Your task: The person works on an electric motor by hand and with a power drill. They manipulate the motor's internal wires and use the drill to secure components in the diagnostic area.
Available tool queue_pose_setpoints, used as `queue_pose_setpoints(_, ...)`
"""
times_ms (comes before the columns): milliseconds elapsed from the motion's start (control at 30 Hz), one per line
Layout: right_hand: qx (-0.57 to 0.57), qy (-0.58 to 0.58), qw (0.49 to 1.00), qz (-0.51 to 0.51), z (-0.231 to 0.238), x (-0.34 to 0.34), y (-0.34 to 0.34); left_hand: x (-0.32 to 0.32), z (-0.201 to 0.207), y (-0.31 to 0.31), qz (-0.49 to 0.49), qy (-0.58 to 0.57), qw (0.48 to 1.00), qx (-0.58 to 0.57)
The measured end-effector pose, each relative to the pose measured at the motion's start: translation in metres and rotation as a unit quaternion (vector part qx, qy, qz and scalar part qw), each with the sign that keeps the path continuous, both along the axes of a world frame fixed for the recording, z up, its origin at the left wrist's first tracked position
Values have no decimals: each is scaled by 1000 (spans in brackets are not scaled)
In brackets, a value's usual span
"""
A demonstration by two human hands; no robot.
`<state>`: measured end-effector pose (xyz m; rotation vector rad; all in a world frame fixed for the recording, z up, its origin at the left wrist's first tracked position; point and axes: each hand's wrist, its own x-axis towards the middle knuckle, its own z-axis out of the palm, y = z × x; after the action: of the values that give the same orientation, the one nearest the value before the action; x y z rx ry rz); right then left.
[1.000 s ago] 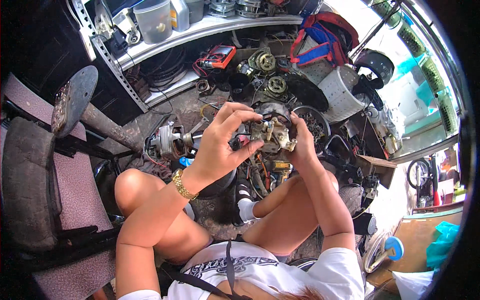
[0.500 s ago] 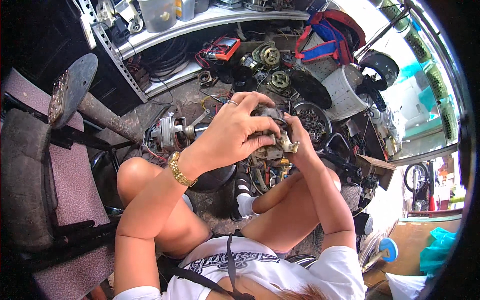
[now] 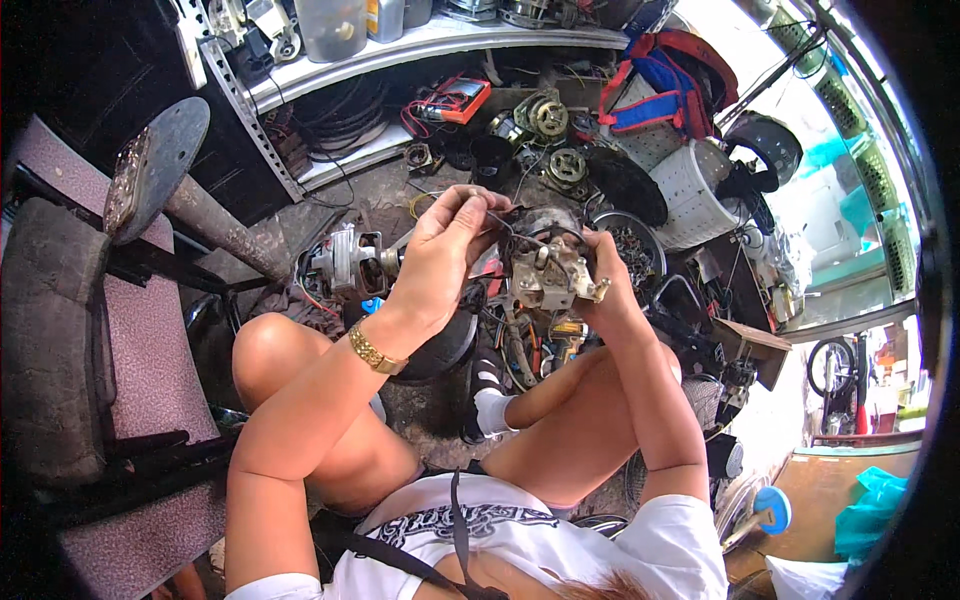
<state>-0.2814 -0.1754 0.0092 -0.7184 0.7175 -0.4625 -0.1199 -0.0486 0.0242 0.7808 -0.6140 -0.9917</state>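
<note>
My right hand [image 3: 607, 275] grips a small electric motor [image 3: 545, 265] from its right side, holding it up in front of my knees. The motor has a dark rounded housing and a pale metal gearbox with a small knob, facing me. Just left of it, my left hand [image 3: 445, 245] is closed, thumb and fingertips pinched together on a thin dark wire [image 3: 507, 222] that runs toward the motor. Where the wire joins the motor is hard to make out. My left hand's lower fingers are partly hidden.
On the floor to the left lies another motor [image 3: 350, 262] with a shaft. A dark round disc [image 3: 430, 345] and a yellow drill [image 3: 568, 338] sit below my hands. Beyond are a bowl of screws [image 3: 655, 265], a white perforated basket [image 3: 690, 200], an orange multimeter [image 3: 455, 100] and a shelf [image 3: 440, 45].
My left hand has moved left off the top of the motor and now pinches the wire. More of the motor's gearbox shows. My right hand keeps its hold.
</note>
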Motion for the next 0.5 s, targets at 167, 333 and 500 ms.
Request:
queue_pose_setpoints(167, -8, 45, 998, -33, 11, 0, 6, 11, 14, 2, 132, -495, 858, -47)
queue_pose_setpoints(333, -87, 43, 995, 1, 8, -3, 6, 5, 30, 14, 129, -687, 715, -8)
queue_pose_setpoints(500, -145, 48, 988, -6, -7, 0, 4, 8, 25, 13, 133, -701, 700, -13)
